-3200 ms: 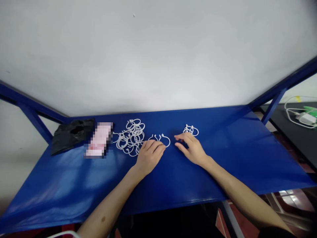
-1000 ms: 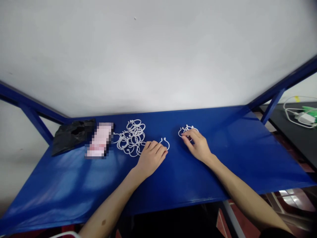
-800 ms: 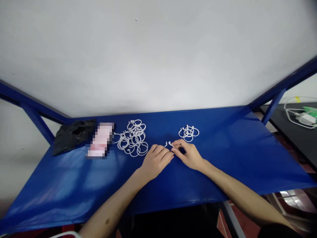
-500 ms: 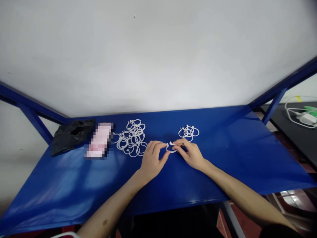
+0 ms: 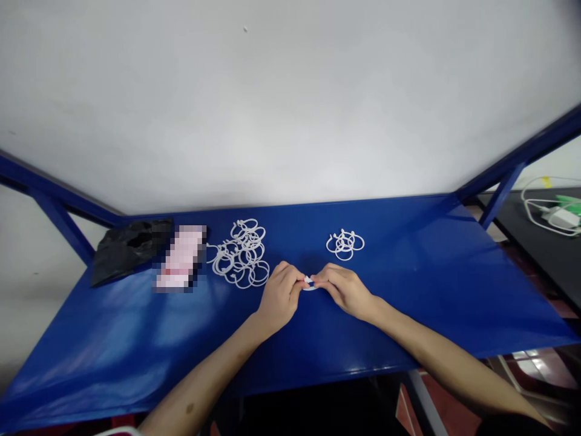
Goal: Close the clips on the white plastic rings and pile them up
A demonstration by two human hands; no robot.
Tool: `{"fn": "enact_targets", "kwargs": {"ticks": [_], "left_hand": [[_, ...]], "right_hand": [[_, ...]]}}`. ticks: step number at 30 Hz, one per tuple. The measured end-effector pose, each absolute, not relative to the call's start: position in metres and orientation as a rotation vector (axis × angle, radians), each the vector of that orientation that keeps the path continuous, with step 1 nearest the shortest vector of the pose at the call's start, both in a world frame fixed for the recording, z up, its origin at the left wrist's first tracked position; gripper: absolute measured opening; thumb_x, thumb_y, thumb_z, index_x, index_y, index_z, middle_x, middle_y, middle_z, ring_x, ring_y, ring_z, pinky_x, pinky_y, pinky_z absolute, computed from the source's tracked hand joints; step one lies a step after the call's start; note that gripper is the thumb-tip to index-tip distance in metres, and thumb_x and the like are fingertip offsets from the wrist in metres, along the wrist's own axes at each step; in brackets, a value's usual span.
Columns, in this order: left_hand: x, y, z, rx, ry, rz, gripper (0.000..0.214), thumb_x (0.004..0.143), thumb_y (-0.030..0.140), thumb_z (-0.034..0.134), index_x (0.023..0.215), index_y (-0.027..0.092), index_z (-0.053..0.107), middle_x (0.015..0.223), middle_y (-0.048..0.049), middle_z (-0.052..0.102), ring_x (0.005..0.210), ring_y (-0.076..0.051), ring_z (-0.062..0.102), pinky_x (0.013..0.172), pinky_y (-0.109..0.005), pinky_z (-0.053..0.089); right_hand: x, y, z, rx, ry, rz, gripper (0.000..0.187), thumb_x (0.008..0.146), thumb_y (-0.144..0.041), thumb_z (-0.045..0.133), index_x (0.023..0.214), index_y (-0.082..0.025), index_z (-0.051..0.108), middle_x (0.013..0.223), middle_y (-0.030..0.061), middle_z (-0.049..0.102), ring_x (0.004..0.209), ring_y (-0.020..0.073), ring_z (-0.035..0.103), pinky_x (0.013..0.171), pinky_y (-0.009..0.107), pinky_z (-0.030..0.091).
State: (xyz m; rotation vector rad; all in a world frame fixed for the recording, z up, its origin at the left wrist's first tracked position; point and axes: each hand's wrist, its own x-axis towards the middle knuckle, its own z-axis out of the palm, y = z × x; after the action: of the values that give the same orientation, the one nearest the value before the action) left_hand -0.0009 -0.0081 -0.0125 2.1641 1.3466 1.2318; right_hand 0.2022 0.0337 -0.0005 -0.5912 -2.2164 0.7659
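Note:
Between my hands is a white plastic ring (image 5: 310, 288), pinched at both sides with its two ends close together at the top. My left hand (image 5: 280, 295) grips the left side between thumb and fingers. On the right side, my right hand (image 5: 345, 292) is closed in a similar pinch. Fingers cover much of the ring, so I cannot tell whether its ends are joined. A larger heap of white rings (image 5: 242, 257) lies just left of my left hand. Beyond my right hand rests a smaller group of white rings (image 5: 345, 244).
The blue table (image 5: 318, 351) has blue frame bars at both sides and a pale wall behind. Toward the left lie a black plastic bag (image 5: 129, 248) and a blurred-out pinkish phone-like object (image 5: 184, 254). A white charger with cable (image 5: 563, 216) sits on a dark surface at far right.
My hands have moved slightly nearer to me and closed more tightly on the ring. The gap between the ring's ends has narrowed. Both groups of rings stay in place.

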Motion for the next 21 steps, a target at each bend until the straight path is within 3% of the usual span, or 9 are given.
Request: {"fn": "enact_targets", "kwargs": {"ticks": [9, 21], "left_hand": [[0.0001, -0.0096, -0.0079, 2.202, 1.438, 1.299, 0.012, 0.096, 0.011, 0.052, 0.088, 0.02, 0.054, 0.079, -0.0003, 0.062, 0.079, -0.017, 0.053, 0.074, -0.031, 0.046], [-0.0014, -0.0087, -0.0086, 2.397, 1.355, 1.221, 0.02, 0.1, 0.015, 0.047, 0.081, 0.02, 0.054, 0.073, -0.0013, 0.062, 0.076, -0.018, 0.053, 0.071, -0.032, 0.045]], "right_hand": [[0.198, 0.0336, 0.0005, -0.589, -2.189, 0.702, 0.01, 0.099, -0.013, 0.055, 0.102, -0.02, 0.062, 0.092, 0.0064, 0.072, 0.08, 0.0168, 0.064, 0.071, 0.031, 0.056], [0.1991, 0.0299, -0.0043, -0.535, -2.316, 0.614, 0.016, 0.1, -0.012, 0.049, 0.109, -0.019, 0.061, 0.092, 0.0067, 0.072, 0.082, 0.0176, 0.065, 0.072, 0.031, 0.056]]}}
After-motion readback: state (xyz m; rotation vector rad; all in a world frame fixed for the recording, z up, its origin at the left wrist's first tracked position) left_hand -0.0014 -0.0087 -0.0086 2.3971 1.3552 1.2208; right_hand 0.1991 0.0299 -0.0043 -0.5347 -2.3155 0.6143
